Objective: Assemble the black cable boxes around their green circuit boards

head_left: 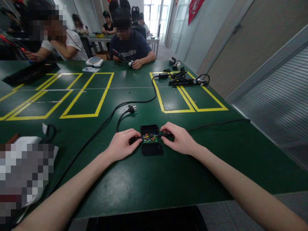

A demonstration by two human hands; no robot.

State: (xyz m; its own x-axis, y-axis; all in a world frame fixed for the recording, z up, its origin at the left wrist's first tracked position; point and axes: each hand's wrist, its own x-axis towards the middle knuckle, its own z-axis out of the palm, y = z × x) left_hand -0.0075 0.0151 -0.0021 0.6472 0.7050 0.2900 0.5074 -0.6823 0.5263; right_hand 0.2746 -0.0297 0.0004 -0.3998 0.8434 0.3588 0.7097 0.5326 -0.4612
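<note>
A small green circuit board with copper coils lies on the green table between two black plastic shell halves, one beyond it and one nearer me. My left hand rests curled at the board's left, fingertips pinching the black cable end there. My right hand sits at the board's right, fingers closed on the black cable that runs off to the right. Another black cord with a plug leads away from the left side.
Yellow tape rectangles mark the tabletop farther out. A pile of black tools and cables lies at the far right. Two people sit across the table, others behind them. A white object lies at my left. The table edge runs close to me.
</note>
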